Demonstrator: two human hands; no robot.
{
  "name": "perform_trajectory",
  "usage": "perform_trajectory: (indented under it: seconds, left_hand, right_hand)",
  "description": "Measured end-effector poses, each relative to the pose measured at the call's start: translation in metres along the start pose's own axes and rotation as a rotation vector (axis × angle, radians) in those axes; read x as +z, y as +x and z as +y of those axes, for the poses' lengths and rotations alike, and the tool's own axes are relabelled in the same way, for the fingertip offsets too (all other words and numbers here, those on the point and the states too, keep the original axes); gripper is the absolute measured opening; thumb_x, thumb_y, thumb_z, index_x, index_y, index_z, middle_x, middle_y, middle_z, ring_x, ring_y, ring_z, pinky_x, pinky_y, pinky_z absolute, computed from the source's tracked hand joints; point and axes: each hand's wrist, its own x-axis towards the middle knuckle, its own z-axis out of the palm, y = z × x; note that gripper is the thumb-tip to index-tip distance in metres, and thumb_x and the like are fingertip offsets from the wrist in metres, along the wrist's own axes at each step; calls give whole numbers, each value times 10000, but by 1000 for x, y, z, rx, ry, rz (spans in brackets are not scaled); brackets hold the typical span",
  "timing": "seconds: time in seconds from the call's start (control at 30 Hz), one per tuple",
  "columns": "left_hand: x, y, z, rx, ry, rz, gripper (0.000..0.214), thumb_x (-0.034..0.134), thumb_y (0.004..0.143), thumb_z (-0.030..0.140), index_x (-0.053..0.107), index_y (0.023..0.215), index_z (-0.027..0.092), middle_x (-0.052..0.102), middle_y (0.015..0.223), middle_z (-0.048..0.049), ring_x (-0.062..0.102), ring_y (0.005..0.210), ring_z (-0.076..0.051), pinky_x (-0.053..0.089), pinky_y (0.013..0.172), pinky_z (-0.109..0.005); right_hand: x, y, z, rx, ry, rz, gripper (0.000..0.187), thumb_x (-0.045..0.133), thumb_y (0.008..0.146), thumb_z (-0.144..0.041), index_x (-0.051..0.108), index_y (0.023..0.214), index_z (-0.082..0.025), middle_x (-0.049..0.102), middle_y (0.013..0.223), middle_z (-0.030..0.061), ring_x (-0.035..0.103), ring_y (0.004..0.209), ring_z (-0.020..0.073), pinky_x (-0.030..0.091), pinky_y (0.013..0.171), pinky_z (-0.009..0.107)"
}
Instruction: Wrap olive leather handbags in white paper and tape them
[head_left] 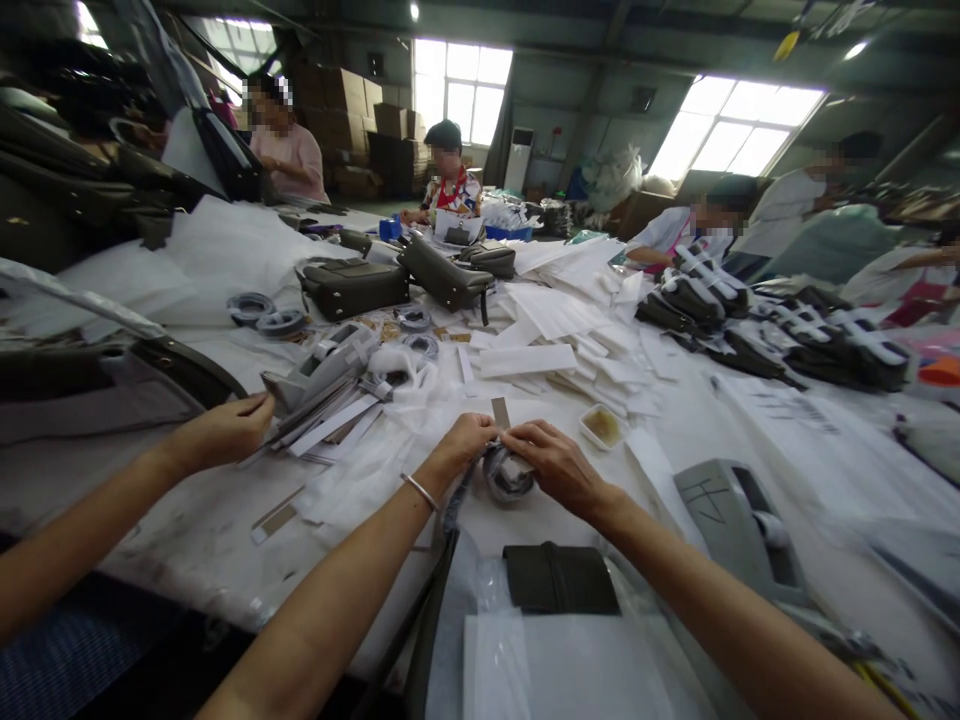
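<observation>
My left hand (471, 440), with a bangle on its wrist, is closed at the lower end of a small grey-brown strip of card (500, 412). My right hand (555, 460) meets it there, its fingers curled over a dark coiled strap (508, 480) with some white wrapping. Which fingers bear the strip and which the coil is partly hidden. Below, between my forearms, lies a dark olive bag (561, 580) with white paper (559, 660) and clear plastic against it. At the left a co-worker's hand (229, 432) is closed near a stack of grey and white strips (334, 425).
A grey tape dispenser (739, 525) stands at right, a small dish of yellowish paste (602, 427) beyond my right hand. Farther back are white paper sheets (551, 310), dark bags (356, 288), coiled straps (281, 322) and wrapped bags (694, 290). Several people sit around the table.
</observation>
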Motion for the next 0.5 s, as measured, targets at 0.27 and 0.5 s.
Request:
perform_trajectory:
  seconds: [0.27, 0.5]
  left_hand:
    - [13, -17, 11, 105, 167, 89, 111, 577, 717, 234, 624, 741, 137, 611, 694, -4, 522, 630, -126, 377, 573, -228]
    - [27, -38, 23, 178, 293, 193, 141, 535, 804, 265, 570, 706, 171, 544, 663, 21, 469, 648, -128, 340, 597, -246]
  right_hand:
    - [-27, 21, 4, 133, 252, -196, 276, 592, 844, -67, 770, 987, -222, 703, 900, 61, 636, 858, 187, 503, 801, 290]
    - [-24, 19, 10, 740, 818, -191, 147, 781, 623, -255, 683, 693, -171, 640, 684, -16, 591, 646, 148, 446, 602, 254]
